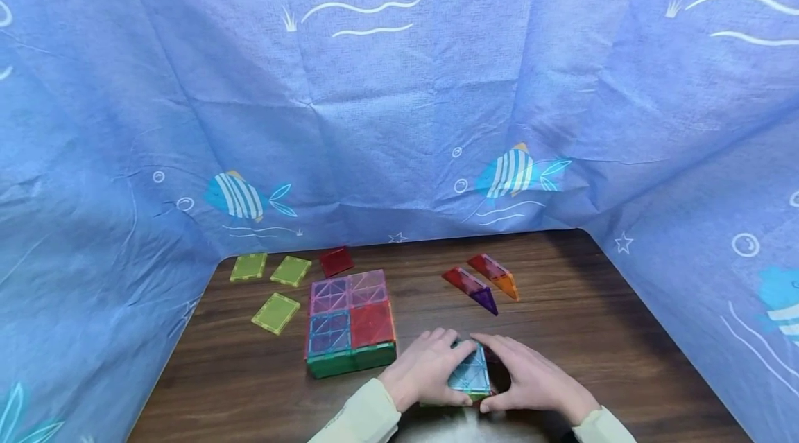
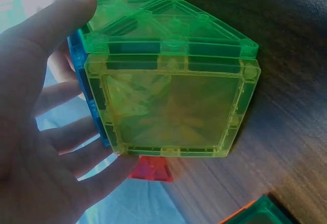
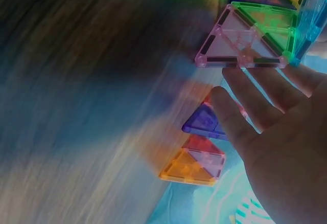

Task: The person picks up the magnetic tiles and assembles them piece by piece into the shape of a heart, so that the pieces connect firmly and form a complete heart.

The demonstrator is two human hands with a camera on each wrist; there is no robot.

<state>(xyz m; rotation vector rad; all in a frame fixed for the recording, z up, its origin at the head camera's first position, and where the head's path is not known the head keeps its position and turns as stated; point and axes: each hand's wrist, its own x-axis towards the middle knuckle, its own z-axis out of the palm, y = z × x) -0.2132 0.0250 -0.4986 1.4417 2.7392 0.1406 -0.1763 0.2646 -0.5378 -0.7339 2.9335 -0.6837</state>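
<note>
A small built shape of translucent magnetic tiles sits at the table's near side, with a light blue tile (image 1: 471,372) on top in the head view. My left hand (image 1: 427,370) grips it from the left, thumb at its near edge. In the left wrist view a yellow square tile (image 2: 173,109) and green triangle tiles (image 2: 173,27) show on it. My right hand (image 1: 533,377) is at its right side, fingers nearly straight. In the right wrist view those fingers lie by a pink triangle tile (image 3: 240,42); whether they all touch it I cannot tell.
Left of the hands stands a wide box of magnetic tiles (image 1: 351,358) with pink, blue and red squares on top. Loose yellow-green tiles (image 1: 276,313) and a dark red tile (image 1: 336,261) lie behind it. Two tile pieces, one purple-ended (image 1: 484,299), one orange-ended (image 1: 507,285), lie at back right.
</note>
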